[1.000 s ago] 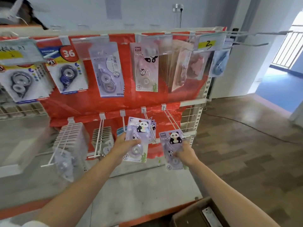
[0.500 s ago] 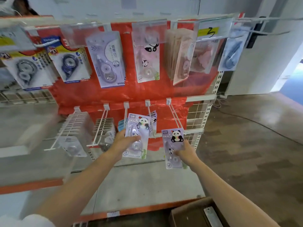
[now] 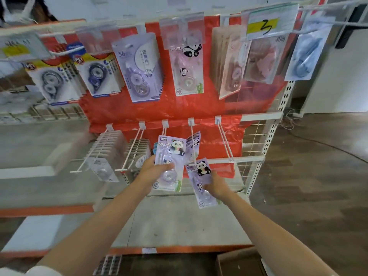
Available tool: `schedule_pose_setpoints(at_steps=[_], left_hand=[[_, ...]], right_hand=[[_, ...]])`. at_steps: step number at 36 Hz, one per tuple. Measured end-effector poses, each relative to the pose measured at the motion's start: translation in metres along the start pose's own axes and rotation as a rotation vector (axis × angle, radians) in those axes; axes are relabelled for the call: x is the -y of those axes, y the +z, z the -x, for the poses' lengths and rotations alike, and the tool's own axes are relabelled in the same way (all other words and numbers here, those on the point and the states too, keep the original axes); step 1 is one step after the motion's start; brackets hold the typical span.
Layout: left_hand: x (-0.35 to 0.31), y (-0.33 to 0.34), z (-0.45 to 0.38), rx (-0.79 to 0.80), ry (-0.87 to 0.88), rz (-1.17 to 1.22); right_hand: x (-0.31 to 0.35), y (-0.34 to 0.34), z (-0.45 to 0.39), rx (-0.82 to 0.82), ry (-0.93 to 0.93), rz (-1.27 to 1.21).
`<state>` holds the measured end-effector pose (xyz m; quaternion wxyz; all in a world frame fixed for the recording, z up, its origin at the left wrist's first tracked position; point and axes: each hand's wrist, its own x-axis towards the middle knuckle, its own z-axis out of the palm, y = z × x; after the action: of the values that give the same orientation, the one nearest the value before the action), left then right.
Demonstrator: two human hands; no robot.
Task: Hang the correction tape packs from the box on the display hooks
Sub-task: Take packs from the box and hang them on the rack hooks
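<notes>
The left hand (image 3: 154, 172) grips a stack of panda correction tape packs (image 3: 170, 162) by its lower left part, thumb laid across the clear blister and fingers curled behind, the stack held upright in front of the lower row of hooks. At its 4 o'clock, just beside it, the right hand (image 3: 216, 186) pinches a single panda pack (image 3: 200, 182) by its right edge; this pack tilts, its top toward 11 o'clock, and that top sits at the tip of a white display hook (image 3: 192, 140). Whether the hook tip has passed through the pack's hole cannot be told. Further up that same hook, at 12 o'clock from the single pack, more panda packs already hang (image 3: 194, 141), partly hidden by the held stack.

At 9 o'clock from the left hand, two hooks carry rows of clear packs (image 3: 108, 152), blurred. At 2 o'clock from the right hand an unloaded double-wire hook (image 3: 225, 142) juts out. The upper row holds other tape packs against a red backing sheet (image 3: 179, 108), among them a panda pack (image 3: 188, 72) at 12 o'clock. A cardboard box (image 3: 237, 263) sits at 5 o'clock, at the bottom edge, below the grey shelf (image 3: 175, 222).
</notes>
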<state>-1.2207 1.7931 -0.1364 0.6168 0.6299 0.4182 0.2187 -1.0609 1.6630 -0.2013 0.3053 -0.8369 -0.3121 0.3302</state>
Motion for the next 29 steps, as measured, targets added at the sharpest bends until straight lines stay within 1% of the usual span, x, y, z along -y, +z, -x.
schedule_pose_setpoints(at_steps=[5, 8, 10, 20, 27, 29], left_hand=[[-0.001, -0.001, 0.003, -0.029, 0.011, -0.007], [-0.003, 0.001, 0.005, -0.032, 0.016, -0.004], [-0.003, 0.0, 0.004, -0.039, 0.008, -0.008], [-0.01, -0.011, 0.003, -0.076, 0.021, -0.026], [-0.016, -0.019, -0.003, -0.09, 0.03, -0.04], [-0.019, -0.017, -0.004, -0.091, 0.034, -0.038]], right_hand=[[0.005, 0.002, -0.01, 0.006, -0.005, -0.035], [0.008, 0.003, -0.022, 0.027, 0.035, -0.038], [0.011, 0.003, -0.029, 0.013, 0.043, -0.026], [0.042, -0.011, -0.07, -0.006, 0.075, 0.157], [0.059, -0.025, -0.082, -0.038, 0.051, 0.295], [0.063, -0.03, -0.081, -0.053, 0.014, 0.367]])
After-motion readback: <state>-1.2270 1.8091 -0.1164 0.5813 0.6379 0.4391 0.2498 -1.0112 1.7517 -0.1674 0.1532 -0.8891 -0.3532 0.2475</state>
